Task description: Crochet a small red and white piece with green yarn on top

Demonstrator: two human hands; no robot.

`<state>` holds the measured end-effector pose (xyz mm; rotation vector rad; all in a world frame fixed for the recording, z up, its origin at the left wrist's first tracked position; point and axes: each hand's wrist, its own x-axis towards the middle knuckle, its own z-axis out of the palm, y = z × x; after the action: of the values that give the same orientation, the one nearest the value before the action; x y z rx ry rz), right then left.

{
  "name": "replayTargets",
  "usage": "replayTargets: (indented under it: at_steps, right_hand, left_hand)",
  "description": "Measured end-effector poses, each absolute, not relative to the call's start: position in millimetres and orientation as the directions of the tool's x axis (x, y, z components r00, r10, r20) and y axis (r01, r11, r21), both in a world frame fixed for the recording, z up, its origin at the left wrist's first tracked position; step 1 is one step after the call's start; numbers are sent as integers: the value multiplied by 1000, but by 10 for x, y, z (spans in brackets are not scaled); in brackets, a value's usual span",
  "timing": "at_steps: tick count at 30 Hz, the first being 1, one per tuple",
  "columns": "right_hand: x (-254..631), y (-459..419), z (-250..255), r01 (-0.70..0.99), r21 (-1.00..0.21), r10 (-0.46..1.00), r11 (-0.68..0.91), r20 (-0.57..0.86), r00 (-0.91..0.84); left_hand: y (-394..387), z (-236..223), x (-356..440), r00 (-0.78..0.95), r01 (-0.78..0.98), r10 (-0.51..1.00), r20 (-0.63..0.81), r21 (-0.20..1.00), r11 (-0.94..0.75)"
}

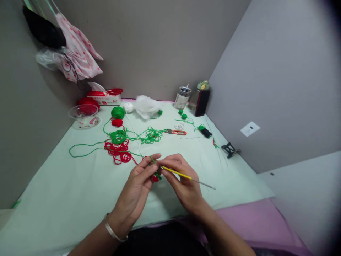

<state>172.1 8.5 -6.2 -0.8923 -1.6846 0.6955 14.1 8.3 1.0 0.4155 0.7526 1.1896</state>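
Note:
My left hand point(138, 185) is closed on a small red and green crochet piece point(156, 177), with green yarn running over its fingers. In my right hand point(183, 181) is a crochet hook point(177, 172) with a yellow handle, its metal rear end pointing out to the right. The hook's front tip meets the piece between both hands, where fingers hide it. From the left hand, strands lead back to loose red yarn point(117, 152) and a tangle of green yarn point(151, 135) on the table.
Orange thread snips point(176, 132) lie past my hands. Behind are a green yarn ball point(118, 112), white stuffing point(147, 106), a clear tub point(86, 121) and a tissue box point(106, 98). A pen tin point(182, 97), bottle point(194, 96) and phone point(202, 103) stand back right. Walls enclose the table point(87, 192).

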Motion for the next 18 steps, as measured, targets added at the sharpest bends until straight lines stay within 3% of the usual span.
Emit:
replayTargets:
  at_steps: [3,6,7,13,18]
  right_hand:
    - [1971,465,0,515,-523,733,679,520,-439]
    - [2192,994,-1,894,-87,879,439,249,-408]
    - [2244,1163,-15,913,-33,897,407,206,-392]
    - [2392,1660,-179,916,99,915,388,78,-396]
    - [2450,1562,-220,915,109,920,388,18,-392]
  left_hand:
    - [130,99,-26,99,-704,941,-322,646,295]
    - [158,218,-182,28,-739,926,-376,616,273]
    - [164,251,-226,14,-752,920,-391,603,268]
    - [168,398,-483,-11,-831,924,-383,518,205]
    - [96,623,-710,-78,-904,952,-295,423,57]
